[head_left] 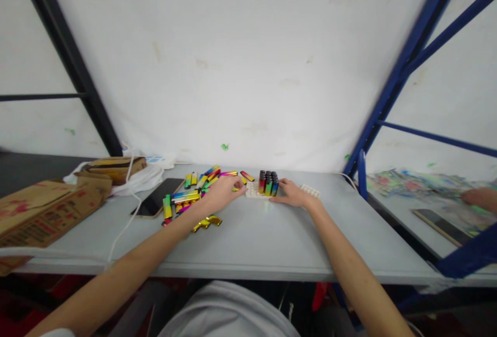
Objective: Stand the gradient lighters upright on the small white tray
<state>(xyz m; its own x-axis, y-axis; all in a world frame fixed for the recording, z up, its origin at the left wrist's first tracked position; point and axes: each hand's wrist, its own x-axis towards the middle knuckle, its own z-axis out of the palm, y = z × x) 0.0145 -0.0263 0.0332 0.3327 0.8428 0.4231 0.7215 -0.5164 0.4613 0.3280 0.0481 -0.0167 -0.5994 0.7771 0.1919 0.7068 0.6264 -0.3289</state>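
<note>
A white tray with rows of holes [252, 191] lies on the table in front of me. Upright in its right part stands a block of shiny rainbow-coloured lighters [268, 184] with black tops. My right hand [292, 193] grips the tray's right end, thumb at the near edge and fingers behind, close against the lighters. Just off the tray's left end is my left hand [229, 190], its fingers curled in a pinch; what they hold, if anything, cannot be made out. Loose lighters [185, 198] lie in a pile left of and under my left forearm.
Another white holed tray [309, 190] lies behind my right wrist. At left are a dark phone [159, 198], a cardboard box [50, 207] and a white cable [126, 223]. Blue metal posts [392, 88] stand right; beyond them another person's hand [481, 198] is over a neighbouring table.
</note>
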